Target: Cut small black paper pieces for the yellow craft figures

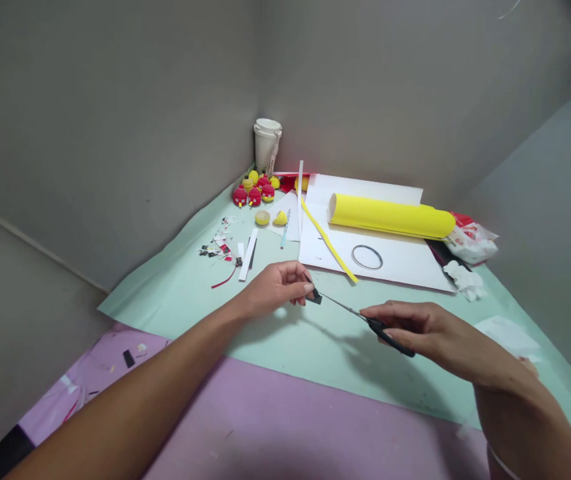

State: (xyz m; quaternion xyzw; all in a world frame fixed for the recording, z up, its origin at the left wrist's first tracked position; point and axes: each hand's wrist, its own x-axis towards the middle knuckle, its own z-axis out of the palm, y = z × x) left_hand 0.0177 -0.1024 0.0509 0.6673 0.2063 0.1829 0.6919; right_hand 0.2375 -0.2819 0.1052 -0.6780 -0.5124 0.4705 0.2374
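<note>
Between the fingertips of my left hand (285, 283) is a small piece of black paper (314, 299), partly hidden by the thumb. My right hand (418, 327) grips black-handled scissors (390, 337), with the fingers wrapped round the handles. The scissor blades point left, and their tips reach the black piece at my left fingertips. Both hands are above the pale green sheet (275, 340). Just beyond them lie a yellow strip (332, 247) and a dark ring (367, 257) on white board (395, 273).
Several red and yellow figures (254, 195) stand near a white lidded cup (267, 143) in the corner. Paper scraps (218, 247), a white strip (248, 255) and a pen (285, 230) lie at left. A yellow roll (390, 217) and a plastic packet (475, 240) sit at right.
</note>
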